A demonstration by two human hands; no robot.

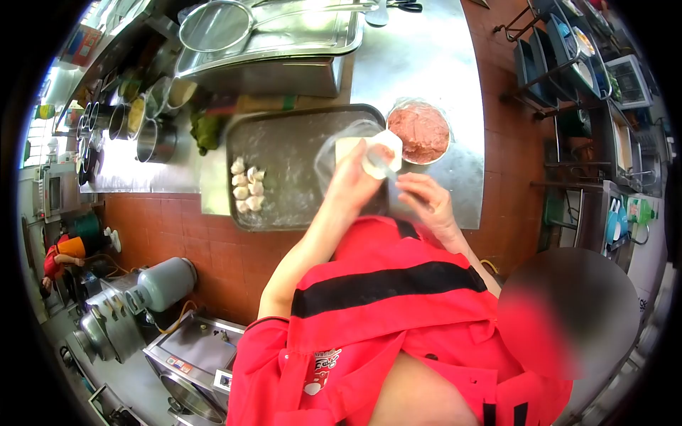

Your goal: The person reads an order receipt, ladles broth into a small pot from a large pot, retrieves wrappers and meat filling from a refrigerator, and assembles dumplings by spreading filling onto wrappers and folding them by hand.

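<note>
My left hand [353,179] holds a pale, thin wrapper [390,144] with a bit of pink filling on it, above the right end of a dark tray [295,153]. A stack of pale wrappers in a clear plastic bag [328,151] lies by that hand. My right hand [428,201] is closed on a small utensil [381,165], whose tip is at the filling; its shape is blurred. Just right of the tray stands a round bowl of pink minced filling [419,131]. Several small folded dumplings [246,186] sit in rows at the tray's left end.
A strainer [216,26] rests on a metal tray [298,44] at the back. Pots [155,140] and green leaves [205,131] are at the left. A co-worker [54,263] is at the far left. A shelved cart [558,57] stands across the aisle.
</note>
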